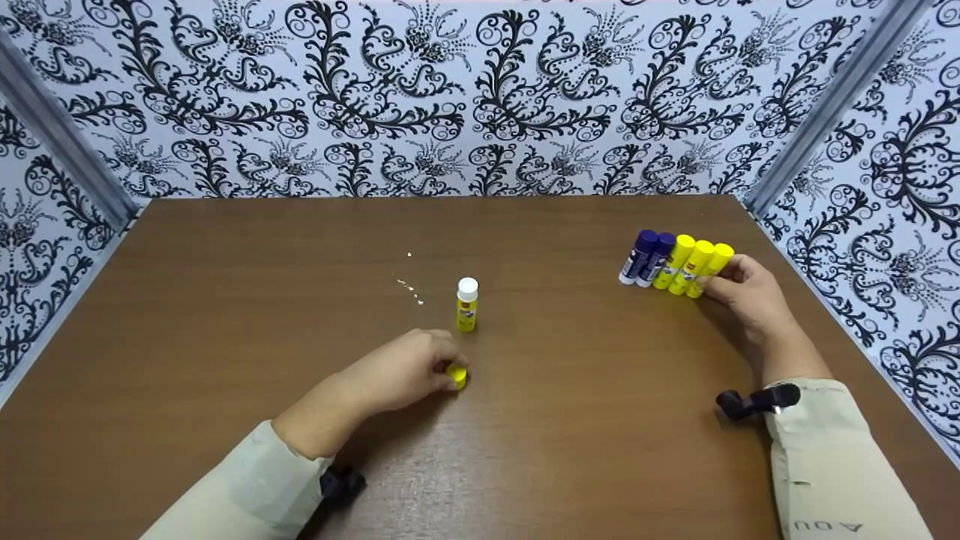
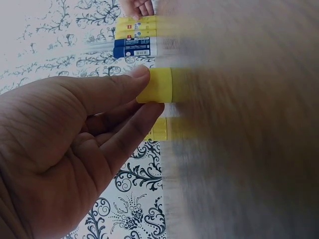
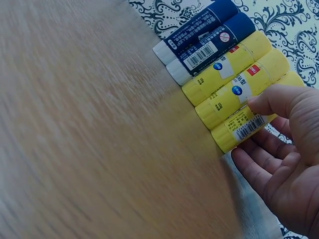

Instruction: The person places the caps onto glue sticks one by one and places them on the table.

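My left hand (image 1: 401, 369) pinches a small yellow glue stick cap (image 2: 158, 85) between thumb and fingertips, low at the tabletop. Just beyond it an uncapped yellow glue stick (image 1: 466, 315) stands upright, its white top (image 1: 468, 287) showing. At the right, two dark blue glue sticks (image 3: 204, 45) and three yellow glue sticks (image 3: 234, 82) stand upright in a tight row, side by side. Thumb and fingers of my right hand (image 1: 754, 300) grip the yellow glue stick at the right end (image 3: 244, 130) from its outer side; part of it is hidden behind the thumb.
Small white crumbs (image 1: 409, 286) lie on the brown wooden table (image 1: 300, 247), left of the uncapped stick. Black-and-white patterned panels (image 1: 450, 97) wall in the back and both sides. A dark wrist camera (image 1: 757, 401) sits at the right cuff.
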Tool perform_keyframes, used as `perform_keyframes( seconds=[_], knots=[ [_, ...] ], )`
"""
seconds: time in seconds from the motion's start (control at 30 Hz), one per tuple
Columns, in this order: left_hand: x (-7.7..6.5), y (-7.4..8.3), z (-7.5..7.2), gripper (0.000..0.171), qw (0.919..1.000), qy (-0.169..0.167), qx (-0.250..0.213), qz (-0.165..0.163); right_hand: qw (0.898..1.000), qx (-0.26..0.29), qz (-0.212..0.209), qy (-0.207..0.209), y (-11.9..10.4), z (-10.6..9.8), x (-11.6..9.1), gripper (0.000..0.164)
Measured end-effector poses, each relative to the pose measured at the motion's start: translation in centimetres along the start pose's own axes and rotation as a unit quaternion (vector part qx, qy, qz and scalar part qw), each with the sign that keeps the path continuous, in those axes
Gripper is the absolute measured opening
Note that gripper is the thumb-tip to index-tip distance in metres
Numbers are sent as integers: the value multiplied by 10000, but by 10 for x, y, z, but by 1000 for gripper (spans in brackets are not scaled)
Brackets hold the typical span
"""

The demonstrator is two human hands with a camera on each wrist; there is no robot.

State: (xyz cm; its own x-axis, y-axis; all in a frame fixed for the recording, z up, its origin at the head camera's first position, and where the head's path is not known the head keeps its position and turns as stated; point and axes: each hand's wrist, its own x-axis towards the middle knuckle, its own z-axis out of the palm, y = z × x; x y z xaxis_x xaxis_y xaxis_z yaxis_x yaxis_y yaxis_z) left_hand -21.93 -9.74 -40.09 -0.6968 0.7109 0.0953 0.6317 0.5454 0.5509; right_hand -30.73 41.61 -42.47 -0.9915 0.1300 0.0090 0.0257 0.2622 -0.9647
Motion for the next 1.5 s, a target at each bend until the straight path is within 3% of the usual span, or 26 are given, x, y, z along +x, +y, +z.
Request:
perform_keyframes(
  seconds=[0.2, 0.37, 0.6, 0.73, 1.0, 1.27, 1.5],
  knots=[
    [1, -2, 1, 17, 10000, 28, 12, 28, 9999, 89, 41, -40, -2, 0, -1, 25],
    [1, -3, 2, 17, 9999, 74, 19, 109, 9984, 539, 10, -186, -5, 0, -3, 29],
    [2, -1, 3, 18, 9998, 168, -52, 95, 9949, 904, -236, -370, -1, 0, -1, 33],
    [3, 0, 3, 18, 9995, 267, -14, 175, 9939, 984, -414, -273, -1, 0, 0, 34],
    [3, 2, 1, 18, 9987, 364, 59, 349, 9827, 1635, -848, 194, -8, 5, -4, 41],
    [3, 4, 0, 19, 9980, 462, 115, 410, 9644, 2118, -1237, 992, -24, 7, -5, 54],
    [3, 5, -1, 19, 9974, 545, 94, 458, 9347, 2674, -1468, 1826, -49, 12, -8, 56]
  ],
)
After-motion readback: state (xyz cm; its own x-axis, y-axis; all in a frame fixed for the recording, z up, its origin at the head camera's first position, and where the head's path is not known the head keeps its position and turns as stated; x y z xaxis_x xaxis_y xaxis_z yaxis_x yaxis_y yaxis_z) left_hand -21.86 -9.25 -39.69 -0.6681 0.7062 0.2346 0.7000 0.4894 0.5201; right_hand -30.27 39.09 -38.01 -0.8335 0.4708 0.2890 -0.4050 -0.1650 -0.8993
